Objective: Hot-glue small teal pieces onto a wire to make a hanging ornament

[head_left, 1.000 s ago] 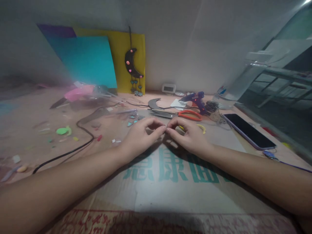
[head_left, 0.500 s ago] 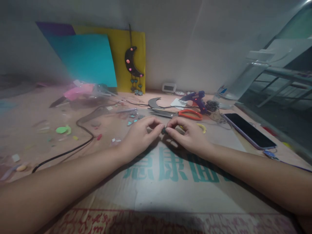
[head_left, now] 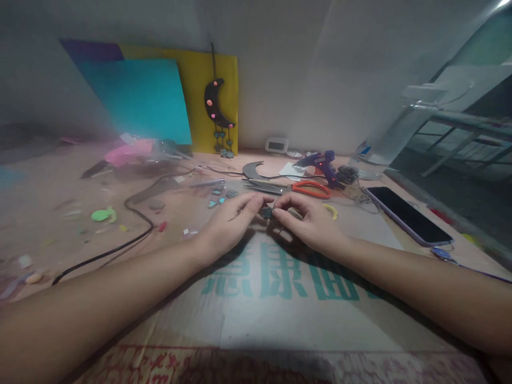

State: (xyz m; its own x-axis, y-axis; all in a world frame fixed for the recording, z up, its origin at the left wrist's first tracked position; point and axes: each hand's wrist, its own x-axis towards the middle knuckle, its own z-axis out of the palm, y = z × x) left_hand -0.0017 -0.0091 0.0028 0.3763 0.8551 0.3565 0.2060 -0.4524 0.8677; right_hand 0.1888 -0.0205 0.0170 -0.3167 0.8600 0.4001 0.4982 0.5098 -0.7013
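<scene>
Fingertip work here, at the very centre of the frame: a small dark piece [head_left: 266, 213] sits where the two hands meet. The step in hand looks like handling that piece up close, and I'd say the next move calls for a light, steady pinch rather than any force.

Sweeping across from the left, a black cord [head_left: 151, 226] bends over the table, with a green scrap [head_left: 100, 215] just beyond it. Up in the upper left, a blue sheet [head_left: 140, 101] stands in front of a yellow one [head_left: 229, 69], and there's a black crescent [head_left: 212, 101] with pink dots hanging before the yellow.

Now the left forearm, angling in from the lower left corner, and the left hand [head_left: 230, 221] low over the table, back of the hand up. Its thumb lies along the forefinger, tips pointing right, close against the piece; whether those fingers truly grip it, I cannot tell. Small blue and grey pieces [head_left: 216, 202] lie just above that hand.

Then the right hand [head_left: 310, 221], mirroring it, its forearm slanting in from the lower right. Thumb and forefinger come together in a pinch at the right edge of the dark piece, the other fingers curled behind.

Above it lie orange-handled scissors [head_left: 288, 188], then a purple glue gun [head_left: 326, 162], and over on the right, a dark-screened phone [head_left: 408, 213].
</scene>
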